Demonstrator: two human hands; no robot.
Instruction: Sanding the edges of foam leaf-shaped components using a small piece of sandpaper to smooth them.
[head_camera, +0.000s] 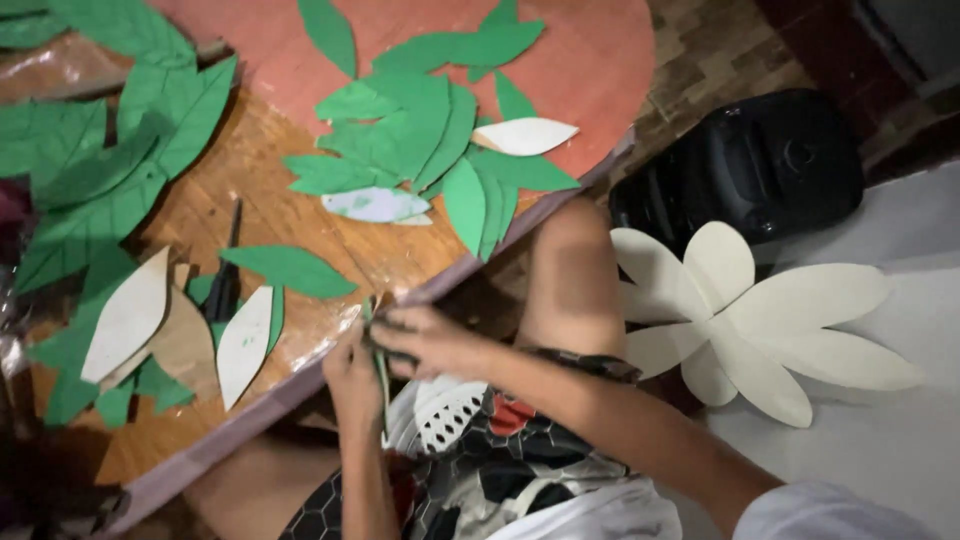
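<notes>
both hands were down at the near edge of the wooden table (250, 170), pretty much together. the left hand (352, 378) and right hand (425, 338) were both pinched on a thin green paper strip (381, 375) that ran down between them, just off the table edge and over the person's lap. couldn't tell if it was a folded leaf or a stem, it was too narrow and a bit blurred.

on the table there was a loose pile of green paper leaves (420, 140) in the middle, lying partly on a big pinkish round sheet (590, 60). a white leaf cutout (524, 135) sat on top of that pile at its right side, and a pale one (375, 204) lay at its lower edge. more big green leaves (110, 170) were spread over the left side, with a few cream and white leaf shapes (130, 315) just below them. a pair of dark scissors (224, 285) lay between those and a single green leaf (290, 268).

off to the right on the floor was a large cream flower cutout (760, 320), touching a black rounded thing (745, 165) behind it.
</notes>
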